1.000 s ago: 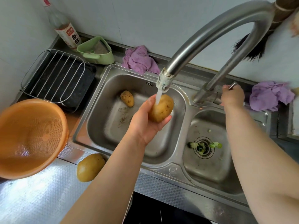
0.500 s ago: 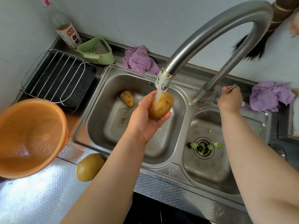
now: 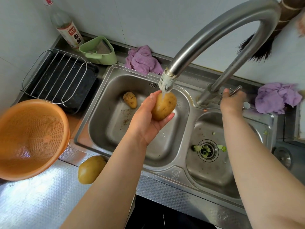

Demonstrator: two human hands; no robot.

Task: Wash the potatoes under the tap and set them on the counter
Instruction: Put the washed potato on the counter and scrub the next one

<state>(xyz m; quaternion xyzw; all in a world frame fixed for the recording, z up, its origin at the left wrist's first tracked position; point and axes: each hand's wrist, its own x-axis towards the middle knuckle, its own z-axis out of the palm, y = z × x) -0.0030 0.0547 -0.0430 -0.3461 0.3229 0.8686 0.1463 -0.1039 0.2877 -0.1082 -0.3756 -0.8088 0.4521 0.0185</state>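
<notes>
My left hand (image 3: 146, 119) holds a yellow-brown potato (image 3: 164, 106) right under the tap's spout (image 3: 165, 83), and a thin stream of water runs onto it. My right hand (image 3: 231, 101) grips the tap's lever (image 3: 236, 90) at the base of the tall curved tap (image 3: 214, 33). A smaller spotted potato (image 3: 130, 100) lies on the floor of the left sink basin (image 3: 105, 129). A third, larger potato (image 3: 90, 169) rests on the counter by the sink's front left corner, partly behind my left forearm.
An orange colander (image 3: 31, 138) sits on the counter at the left. Behind it stands a wire rack on a dark tray (image 3: 61, 76), a green strainer box (image 3: 99, 52) and a vinegar bottle (image 3: 69, 30). Purple cloths (image 3: 143, 60) (image 3: 277, 98) lie behind the sink. Vegetable scraps sit around the right basin drain (image 3: 207, 150).
My left hand has turned the potato slightly under the stream. My right hand has shifted a little on the tap lever. The other two potatoes have not moved.
</notes>
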